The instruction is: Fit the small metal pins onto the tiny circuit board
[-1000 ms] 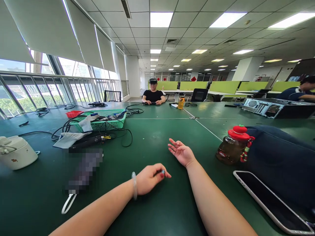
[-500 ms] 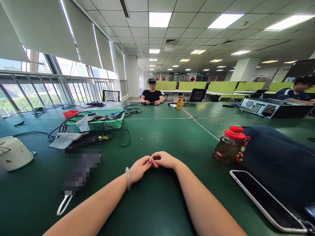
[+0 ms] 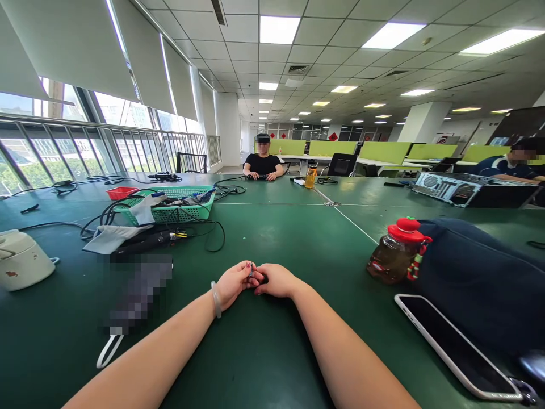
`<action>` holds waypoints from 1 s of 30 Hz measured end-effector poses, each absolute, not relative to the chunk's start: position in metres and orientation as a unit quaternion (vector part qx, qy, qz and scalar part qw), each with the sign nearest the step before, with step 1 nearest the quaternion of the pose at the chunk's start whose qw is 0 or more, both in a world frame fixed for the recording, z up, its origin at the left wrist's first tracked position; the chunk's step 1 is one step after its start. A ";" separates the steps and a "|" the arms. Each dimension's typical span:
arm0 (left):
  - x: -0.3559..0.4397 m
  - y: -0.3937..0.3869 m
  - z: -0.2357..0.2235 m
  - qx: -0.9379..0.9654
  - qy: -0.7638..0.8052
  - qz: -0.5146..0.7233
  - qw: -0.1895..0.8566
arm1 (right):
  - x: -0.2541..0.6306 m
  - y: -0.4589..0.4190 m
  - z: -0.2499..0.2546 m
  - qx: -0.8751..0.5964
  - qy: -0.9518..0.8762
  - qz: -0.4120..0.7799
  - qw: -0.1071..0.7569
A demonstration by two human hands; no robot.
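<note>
Over the middle of the green table (image 3: 255, 352), my two hands meet at the fingertips. My left hand (image 3: 233, 284), with a pale bangle (image 3: 216, 300) on its wrist, is closed in a pinch. A tiny bluish-grey glint shows at its fingertips; whether it is a small object or a decorated nail, I cannot tell. My right hand (image 3: 279, 280) is curled, palm down, its fingers touching those of my left. What its fingers hold, if anything, is hidden. Nearest on the left lies a blurred-out dark folded item with a white strap (image 3: 109, 351).
Left stand a green basket (image 3: 183, 213) of cables and gloves, a red tray (image 3: 121, 193) and a cream-coloured device (image 3: 25, 261). Right are a red-lidded bottle (image 3: 394, 258), a dark bag (image 3: 472, 278) and a phone (image 3: 457, 346). A person (image 3: 263, 165) sits opposite; another is beyond a computer case (image 3: 472, 190).
My right hand, earlier open and apart, has come left to meet my left hand. The left hand has moved left and slightly up, and turned so its fingers point upward.
</note>
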State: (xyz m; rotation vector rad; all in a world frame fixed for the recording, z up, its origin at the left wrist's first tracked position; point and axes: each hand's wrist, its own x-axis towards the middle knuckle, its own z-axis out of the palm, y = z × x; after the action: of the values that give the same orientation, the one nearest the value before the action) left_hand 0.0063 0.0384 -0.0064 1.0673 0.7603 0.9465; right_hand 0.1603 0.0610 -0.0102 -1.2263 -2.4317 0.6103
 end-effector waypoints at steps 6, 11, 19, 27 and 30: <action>0.004 0.039 -0.004 0.459 0.329 0.426 0.707 | 0.156 0.058 -0.013 -0.429 -0.858 0.203 0.198; 0.004 0.039 -0.003 0.431 0.348 0.449 0.701 | 0.151 0.058 -0.019 -0.435 -0.853 0.203 0.206; 0.005 0.047 -0.010 0.447 0.439 0.492 0.604 | 0.160 0.071 -0.030 -0.451 -0.678 0.441 0.378; 0.008 0.049 -0.012 0.502 0.465 0.469 0.559 | 0.162 0.075 -0.030 -0.439 -0.633 0.487 0.412; 0.009 0.049 -0.012 0.501 0.468 0.472 0.554 | 0.160 0.075 -0.031 -0.452 -0.626 0.472 0.424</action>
State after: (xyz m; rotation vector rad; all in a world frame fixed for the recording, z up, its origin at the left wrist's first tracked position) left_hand 0.0090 0.0487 -0.0123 1.1844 1.1050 1.1147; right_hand 0.1598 0.0748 -0.0312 -1.1317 -1.5669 1.1814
